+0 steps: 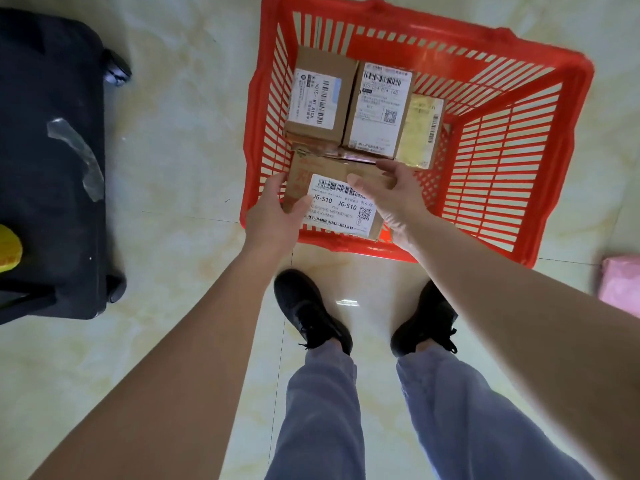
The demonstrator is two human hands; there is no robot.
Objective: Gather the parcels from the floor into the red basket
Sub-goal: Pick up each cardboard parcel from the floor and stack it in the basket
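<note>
A red slatted basket (512, 161) stands on the tiled floor in front of my feet. Inside it lie two brown cardboard parcels with white labels, one at the far left (320, 95) and one beside it (379, 109), and a yellowish packet (420, 131) to their right. Both hands hold a third brown parcel (337, 199) with a white "J6-S10" label over the basket's near left corner. My left hand (273, 213) grips its left edge. My right hand (394, 195) grips its right side, thumb lying on the top.
A black wheeled suitcase (52, 161) lies on the floor at the left, with a yellow object (8, 247) at its edge. A pink parcel (621, 285) lies on the floor at the right edge. My two black shoes stand just before the basket.
</note>
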